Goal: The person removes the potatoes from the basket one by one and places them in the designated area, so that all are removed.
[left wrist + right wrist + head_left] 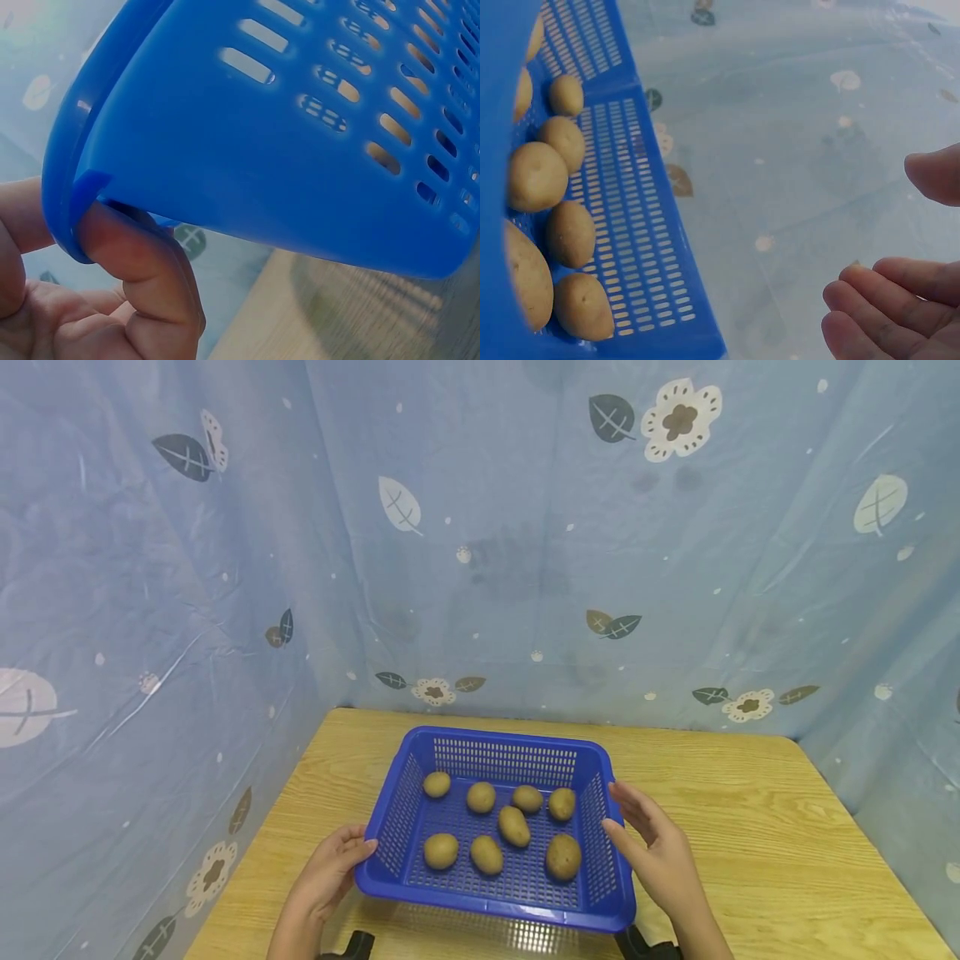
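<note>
potatoes (513,827) in a blue basket (495,907), left hand (326,872) gripping it around 9 o'clock, right hand (660,856) kinda wide, near 3

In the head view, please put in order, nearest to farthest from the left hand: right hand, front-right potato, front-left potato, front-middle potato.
From the left hand:
1. Front-left potato: left part of the blue plastic basket.
2. Front-middle potato: just right of it.
3. Front-right potato: toward the basket's right.
4. Right hand: at the basket's right side.

Bright light glints on the curtain (487,643); wrist views look hazy.
</note>
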Action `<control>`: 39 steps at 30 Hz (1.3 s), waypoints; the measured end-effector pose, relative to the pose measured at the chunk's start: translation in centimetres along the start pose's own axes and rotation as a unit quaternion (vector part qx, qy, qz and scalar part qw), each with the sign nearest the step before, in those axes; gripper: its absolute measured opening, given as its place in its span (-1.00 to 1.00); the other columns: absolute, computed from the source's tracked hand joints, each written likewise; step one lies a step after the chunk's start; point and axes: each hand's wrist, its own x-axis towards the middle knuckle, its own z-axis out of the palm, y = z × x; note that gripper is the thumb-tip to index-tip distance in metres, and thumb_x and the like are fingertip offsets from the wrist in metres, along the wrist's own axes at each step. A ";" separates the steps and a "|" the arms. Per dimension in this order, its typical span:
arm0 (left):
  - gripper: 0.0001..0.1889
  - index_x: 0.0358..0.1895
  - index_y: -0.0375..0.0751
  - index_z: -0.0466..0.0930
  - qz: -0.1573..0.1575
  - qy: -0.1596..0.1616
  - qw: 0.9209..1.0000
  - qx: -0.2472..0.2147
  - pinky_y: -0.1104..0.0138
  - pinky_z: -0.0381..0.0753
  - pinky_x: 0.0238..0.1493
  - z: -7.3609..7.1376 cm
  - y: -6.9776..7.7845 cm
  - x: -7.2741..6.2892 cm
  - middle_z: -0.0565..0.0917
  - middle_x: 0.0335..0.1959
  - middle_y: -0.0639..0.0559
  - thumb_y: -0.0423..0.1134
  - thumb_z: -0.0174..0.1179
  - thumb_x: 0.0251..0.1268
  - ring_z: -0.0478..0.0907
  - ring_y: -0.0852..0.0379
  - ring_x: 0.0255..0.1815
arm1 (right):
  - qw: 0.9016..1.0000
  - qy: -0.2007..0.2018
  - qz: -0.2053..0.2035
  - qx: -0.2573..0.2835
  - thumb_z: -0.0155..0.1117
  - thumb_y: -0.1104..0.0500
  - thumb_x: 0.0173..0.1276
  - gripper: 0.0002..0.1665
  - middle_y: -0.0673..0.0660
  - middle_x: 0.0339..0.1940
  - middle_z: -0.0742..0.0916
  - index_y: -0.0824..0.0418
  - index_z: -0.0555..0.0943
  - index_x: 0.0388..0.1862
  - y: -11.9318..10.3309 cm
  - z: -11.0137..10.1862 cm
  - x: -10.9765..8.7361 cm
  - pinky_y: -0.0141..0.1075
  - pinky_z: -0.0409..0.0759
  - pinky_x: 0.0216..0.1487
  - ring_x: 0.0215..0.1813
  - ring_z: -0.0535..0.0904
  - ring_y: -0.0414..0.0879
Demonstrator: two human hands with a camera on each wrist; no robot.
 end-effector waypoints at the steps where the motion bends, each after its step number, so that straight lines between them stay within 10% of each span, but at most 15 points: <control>1: -0.57 0.12 -0.62 0.14 0.000 0.000 1.000 0.000 0.36 0.65 -0.23 0.0 0.0 0.0 0.65 -0.30 -0.03 -0.39 0.03 0.34 0.65 0.15 -0.27 | 1.000 -0.001 -0.002 -0.001 0.26 0.24 0.31 -0.41 0.28 0.21 0.57 0.33 0.37 0.29 0.0 0.0 0.1 -0.71 0.33 0.13 0.16 0.39 -0.58; 25: -0.58 0.12 -0.60 0.12 0.000 -0.011 1.000 -0.010 0.38 0.65 -0.17 -0.2 -0.2 -0.1 0.65 -0.29 0.02 -0.39 0.03 0.35 0.65 0.17 -0.24 | 1.000 -0.014 -0.003 0.012 0.25 0.18 0.32 -0.39 0.28 0.24 0.55 0.30 0.36 0.32 -0.6 1.0 2.5 -0.70 0.33 0.14 0.17 0.40 -0.53; 34: -0.57 0.12 -0.61 0.12 -0.001 -0.017 1.000 -0.013 0.37 0.65 -0.17 -0.2 -0.1 0.0 0.66 -0.29 0.03 -0.38 0.02 0.36 0.65 0.18 -0.23 | 0.999 -0.018 0.002 0.030 0.26 0.20 0.32 -0.39 0.32 0.23 0.55 0.39 0.36 0.29 -0.8 1.6 3.6 -0.69 0.34 0.14 0.26 0.47 0.11; 39: -0.57 0.13 -0.61 0.12 0.000 -0.006 1.000 -0.012 0.38 0.64 -0.17 -0.1 -0.2 0.0 0.66 -0.29 0.03 -0.39 0.03 0.35 0.65 0.18 -0.23 | 0.998 -0.026 0.028 0.053 0.26 0.17 0.32 -0.37 0.32 0.25 0.54 0.39 0.35 0.30 -1.1 1.9 4.3 -0.69 0.35 0.13 0.28 0.45 0.15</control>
